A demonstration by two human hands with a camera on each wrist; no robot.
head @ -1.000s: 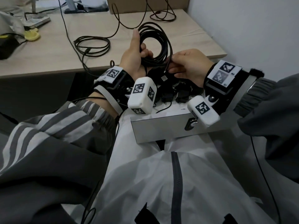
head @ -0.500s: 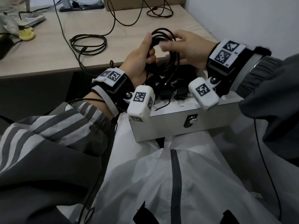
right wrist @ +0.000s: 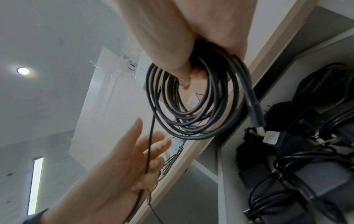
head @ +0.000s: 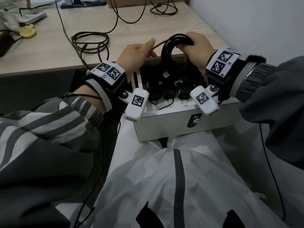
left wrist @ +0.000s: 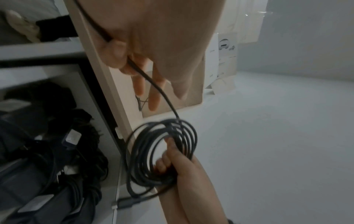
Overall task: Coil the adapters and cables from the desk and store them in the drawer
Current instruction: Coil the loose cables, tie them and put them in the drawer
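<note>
Above the open drawer, at about 12 o'clock from the person's lap, the right hand clenches its fingers through a black coiled cable, grasping the top of the upright loops. At 9 o'clock from the coil, the left hand pinches the cable's loose strand between thumb and fingers, the other fingers extended. Inside the drawer lie several black adapters with their cords, while at 10 o'clock on the bench another loosely coiled cable lies well apart.
</note>
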